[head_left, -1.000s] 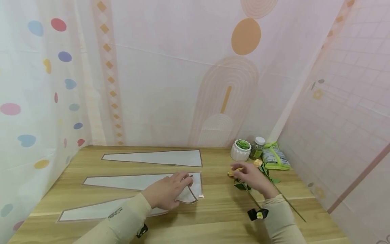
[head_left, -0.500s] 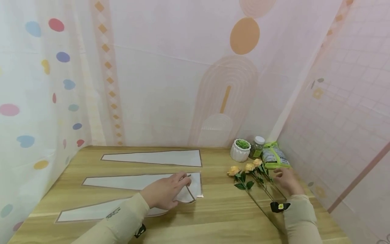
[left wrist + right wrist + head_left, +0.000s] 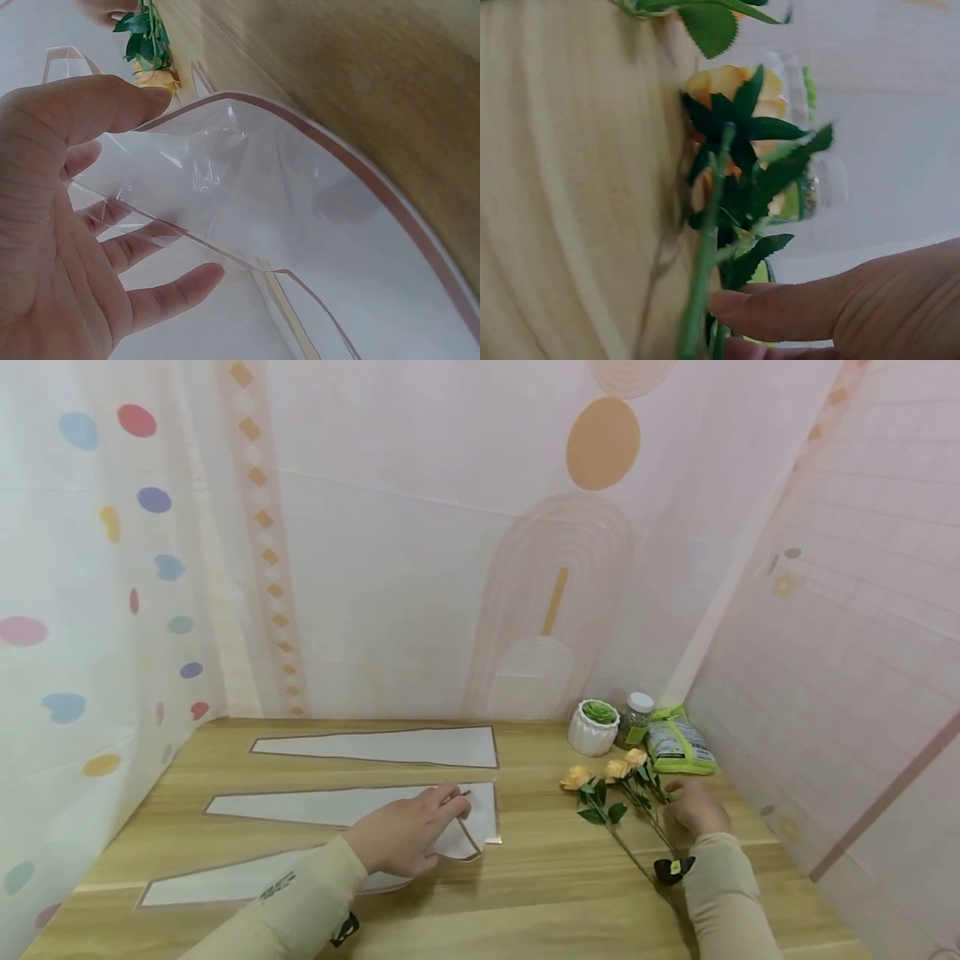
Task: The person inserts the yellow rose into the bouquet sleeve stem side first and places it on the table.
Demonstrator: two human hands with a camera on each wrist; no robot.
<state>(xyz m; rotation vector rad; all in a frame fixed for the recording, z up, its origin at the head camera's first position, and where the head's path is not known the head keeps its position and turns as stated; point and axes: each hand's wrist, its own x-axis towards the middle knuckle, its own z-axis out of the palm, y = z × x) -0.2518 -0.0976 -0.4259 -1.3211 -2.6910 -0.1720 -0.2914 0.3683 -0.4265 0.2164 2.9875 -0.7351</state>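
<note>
In the head view my left hand [image 3: 408,831] holds the wide end of a clear flower wrapping sleeve with a brown edge [image 3: 300,172]. The left wrist view shows the thumb at its rim and the other fingers spread, partly seen through the film. Three artificial roses with pale orange blooms lie at the right: a left rose [image 3: 577,777], a middle rose [image 3: 617,769] and a right rose [image 3: 636,757]. My right hand [image 3: 697,807] pinches a green stem [image 3: 721,341] among them, thumb against it; its lower part is hidden behind the hand and sleeve cuff.
Two more flat sleeves, a far one [image 3: 397,747] and a near one [image 3: 225,881], lie on the wooden table [image 3: 465,918]. Behind the roses stand a white potted succulent [image 3: 593,731], a lidded jar [image 3: 636,720] and a green-edged packet [image 3: 678,745]. Printed curtains [image 3: 390,568] enclose the table.
My right hand moves from over the left rose to the right of the blooms, then in to the right-hand stem. My left hand stays at the sleeve.
</note>
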